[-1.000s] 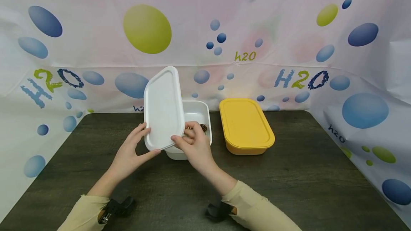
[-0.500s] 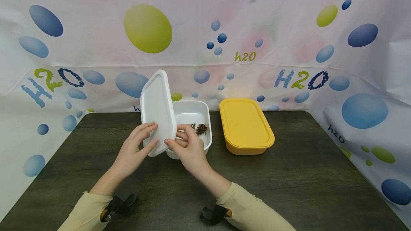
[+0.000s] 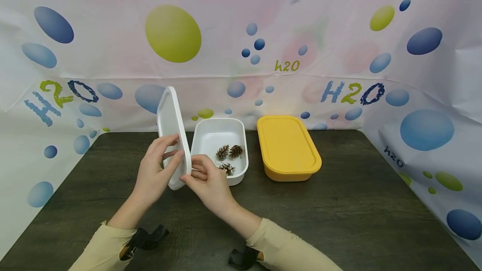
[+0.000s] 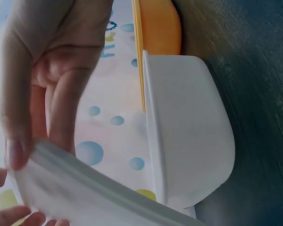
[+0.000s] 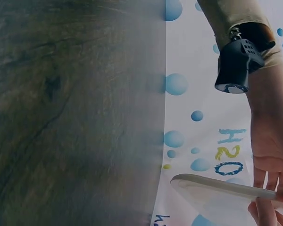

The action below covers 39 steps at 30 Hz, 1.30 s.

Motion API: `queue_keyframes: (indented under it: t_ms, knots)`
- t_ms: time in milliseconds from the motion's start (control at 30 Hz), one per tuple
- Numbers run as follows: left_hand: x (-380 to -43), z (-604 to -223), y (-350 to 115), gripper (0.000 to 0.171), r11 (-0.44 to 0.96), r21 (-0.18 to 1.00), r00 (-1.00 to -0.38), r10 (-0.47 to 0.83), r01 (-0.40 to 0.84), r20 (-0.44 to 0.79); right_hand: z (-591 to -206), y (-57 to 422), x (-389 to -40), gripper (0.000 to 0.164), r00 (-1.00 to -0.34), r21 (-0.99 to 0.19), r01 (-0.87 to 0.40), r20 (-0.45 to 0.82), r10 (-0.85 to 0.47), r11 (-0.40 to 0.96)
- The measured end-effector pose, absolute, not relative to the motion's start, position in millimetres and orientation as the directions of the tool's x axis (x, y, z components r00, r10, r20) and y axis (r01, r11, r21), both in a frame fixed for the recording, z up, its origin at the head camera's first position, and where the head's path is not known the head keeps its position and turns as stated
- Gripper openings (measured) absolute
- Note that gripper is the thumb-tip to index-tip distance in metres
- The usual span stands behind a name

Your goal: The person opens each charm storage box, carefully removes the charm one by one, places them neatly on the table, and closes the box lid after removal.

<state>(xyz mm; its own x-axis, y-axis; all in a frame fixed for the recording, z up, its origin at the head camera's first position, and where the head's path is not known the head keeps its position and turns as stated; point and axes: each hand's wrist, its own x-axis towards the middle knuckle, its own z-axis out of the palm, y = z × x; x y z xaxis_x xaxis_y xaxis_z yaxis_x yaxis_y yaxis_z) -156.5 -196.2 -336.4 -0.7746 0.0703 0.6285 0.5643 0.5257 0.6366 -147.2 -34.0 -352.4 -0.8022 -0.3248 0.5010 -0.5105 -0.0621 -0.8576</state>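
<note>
My right hand (image 3: 210,187) pinches a white plastic lid (image 3: 172,120) by its near right edge, thumb on one side and fingers on the other. The lid stands tilted up on its side, almost edge-on in the head view. Against its left face rest the fingertips and thumb of my left hand (image 3: 152,170), fingers fairly straight. Just right of the lid, a white rectangular box (image 3: 218,125) stands uncovered on the table. Several small brown pine cones (image 3: 236,151) lie inside it. In the left wrist view, the lid (image 4: 85,188) passes in front of the box (image 4: 193,127).
A yellow box with its lid on (image 3: 289,145) stands right of the white box. The dark wooden table (image 3: 357,212) ends at a white printed backdrop (image 3: 241,62) with blue and green dots. In the right wrist view, a black wrist camera (image 5: 238,61) sits on the left forearm.
Both hands have moved left and slightly nearer with the lid, turning it from showing its broad face to nearly edge-on. The box and its pine cones have come into view.
</note>
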Motion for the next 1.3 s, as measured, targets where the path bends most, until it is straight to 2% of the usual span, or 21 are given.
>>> queue_keyframes:
  t_ms: [167, 333, 767, 967, 1133, 1300]
  knots:
    - [-152.1, -330.7, -194.0, 0.051, 0.530, 0.654, -0.773, 0.004, 0.539, 0.634, -340.8, -36.2, -138.0, 0.032, -0.764, -0.827, -0.559, 0.540, -0.352, -0.055]
    - [-151.1, -326.8, -194.7, 0.052, 0.554, 0.637, -0.745, -0.046, 0.535, 0.666, -360.6, -46.8, -146.7, 0.033, -0.734, -0.800, -0.596, 0.579, -0.356, -0.071]
    - [-151.1, -321.2, -210.6, 0.033, 0.589, 0.688, -0.729, -0.227, 0.425, 0.645, -373.7, -63.6, -146.2, 0.036, -0.706, -0.791, -0.604, 0.587, -0.396, -0.098]
    - [-149.0, -319.3, -218.3, 0.029, 0.559, 0.751, -0.727, -0.341, 0.352, 0.595, -375.0, -70.2, -144.7, 0.039, -0.663, -0.739, -0.670, 0.639, -0.390, -0.072]
    - [-149.8, -321.3, -225.9, 0.028, 0.534, 0.790, -0.669, -0.471, 0.302, 0.575, -375.5, -75.8, -144.9, 0.031, -0.659, -0.743, -0.661, 0.640, -0.395, -0.101]
    - [-149.4, -321.7, -234.3, 0.027, 0.514, 0.804, -0.605, -0.550, 0.299, 0.576, -378.6, -77.1, -143.8, 0.024, -0.715, -0.817, -0.569, 0.549, -0.432, -0.096]
